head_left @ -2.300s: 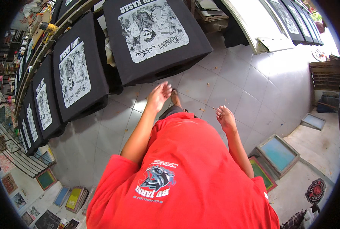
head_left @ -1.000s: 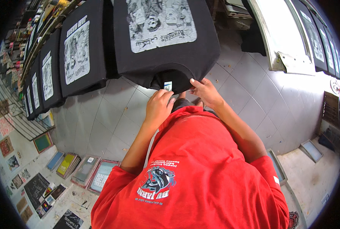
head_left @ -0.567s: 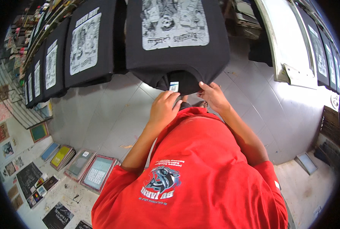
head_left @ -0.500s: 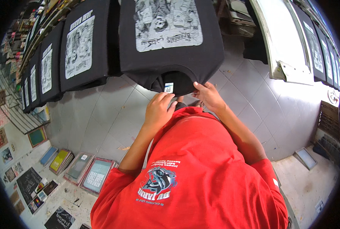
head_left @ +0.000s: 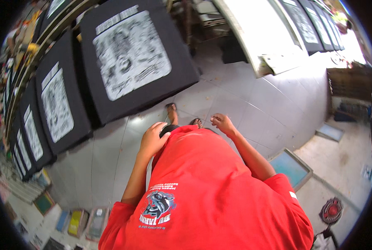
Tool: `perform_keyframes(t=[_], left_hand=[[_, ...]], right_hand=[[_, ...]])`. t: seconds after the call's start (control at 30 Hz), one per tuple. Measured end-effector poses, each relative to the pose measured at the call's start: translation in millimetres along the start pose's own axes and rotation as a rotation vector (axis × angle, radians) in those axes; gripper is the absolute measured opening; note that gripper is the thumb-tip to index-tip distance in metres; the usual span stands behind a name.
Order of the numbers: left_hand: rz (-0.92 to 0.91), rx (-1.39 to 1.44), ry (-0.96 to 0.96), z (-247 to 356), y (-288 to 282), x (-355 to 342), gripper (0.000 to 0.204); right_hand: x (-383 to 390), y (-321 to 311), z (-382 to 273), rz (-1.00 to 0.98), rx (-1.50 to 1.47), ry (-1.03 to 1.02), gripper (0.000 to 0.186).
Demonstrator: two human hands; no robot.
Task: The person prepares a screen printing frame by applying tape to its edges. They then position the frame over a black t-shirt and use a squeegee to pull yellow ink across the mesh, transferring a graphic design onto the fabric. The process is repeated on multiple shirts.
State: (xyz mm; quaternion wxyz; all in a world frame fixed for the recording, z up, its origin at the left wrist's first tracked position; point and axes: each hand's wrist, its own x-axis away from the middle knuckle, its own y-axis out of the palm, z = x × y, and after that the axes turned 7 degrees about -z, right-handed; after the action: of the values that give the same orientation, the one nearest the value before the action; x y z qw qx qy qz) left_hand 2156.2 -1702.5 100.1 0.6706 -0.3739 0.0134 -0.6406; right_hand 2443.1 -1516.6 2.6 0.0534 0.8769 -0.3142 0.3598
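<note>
My left hand hovers at the front of my waist, its fingers stretched and the thumb apart, holding nothing. Out to the right, my right hand hangs in the air with its fingers curled in; nothing shows in it. Ahead on the left lies the nearest black T-shirt, stretched flat, with a large pale grey printed panel on its front. Both hands are apart from it. Further left, a second black T-shirt with a similar print lies in the same row.
More printed black shirts continue down the left row, and others stand at the upper right beside a white board. Framed screens rest at the lower right and lower left. Grey tiles cover the floor.
Both hands have let go of the nearest shirt's collar and drawn back toward my body. My view has turned right, so the shirt row appears further left.
</note>
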Motion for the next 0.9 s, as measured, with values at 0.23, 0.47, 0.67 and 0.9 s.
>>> perform_keyframes(t=[0.23, 0.47, 0.67, 0.9], left_hand=[[-0.169, -0.011, 0.249, 65, 22, -76, 0.039], [-0.136, -0.023, 0.437, 174, 85, -151, 0.046], [0.336, -0.175, 0.513, 260, 143, -191, 0.059], [0.373, -0.423, 0.556, 338, 168, -229, 0.075]], right_hand=[[73, -86, 66, 0.369, -0.179, 0.201, 0.035], [115, -159, 140, 0.486, -0.086, 0.031, 0.034], [137, -278, 86, 0.612, 0.364, -0.207, 0.035], [108, -437, -59, 0.774, 1.008, -0.441, 0.057]])
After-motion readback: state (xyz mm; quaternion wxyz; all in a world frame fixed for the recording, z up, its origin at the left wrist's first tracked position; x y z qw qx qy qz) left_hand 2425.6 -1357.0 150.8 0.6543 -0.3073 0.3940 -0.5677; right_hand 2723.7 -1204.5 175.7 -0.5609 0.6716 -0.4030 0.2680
